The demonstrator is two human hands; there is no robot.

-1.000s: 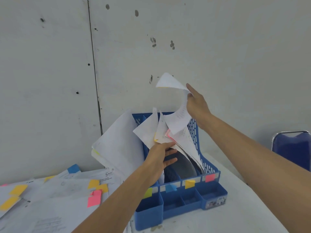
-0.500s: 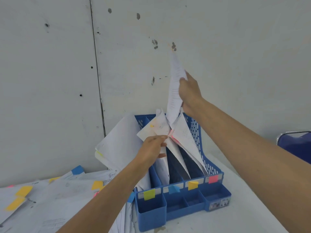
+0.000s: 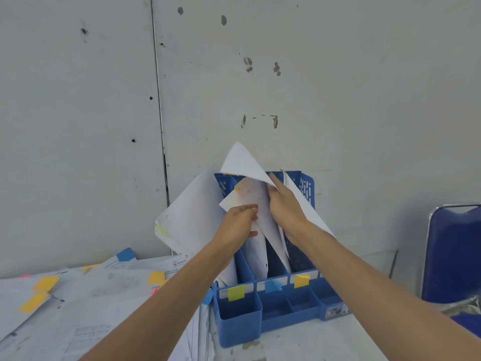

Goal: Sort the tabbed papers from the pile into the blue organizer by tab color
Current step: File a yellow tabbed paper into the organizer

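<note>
Holds the white sheet (image 3: 244, 165) lower than half a second ago, with the right hand (image 3: 285, 208) now down among the organizer's papers and its fingers curled on the sheet's edge. Keeps the left hand (image 3: 238, 226) pinching the filed papers (image 3: 260, 246) aside in a middle slot of the blue organizer (image 3: 308, 186). Leaves the sheet's top corner poking above the back rim, close to the wall (image 3: 338, 100). Shows bare table (image 3: 325, 340) in front, the pile (image 3: 91, 295) just left, and a blue chair (image 3: 453, 256) to the right.
</note>
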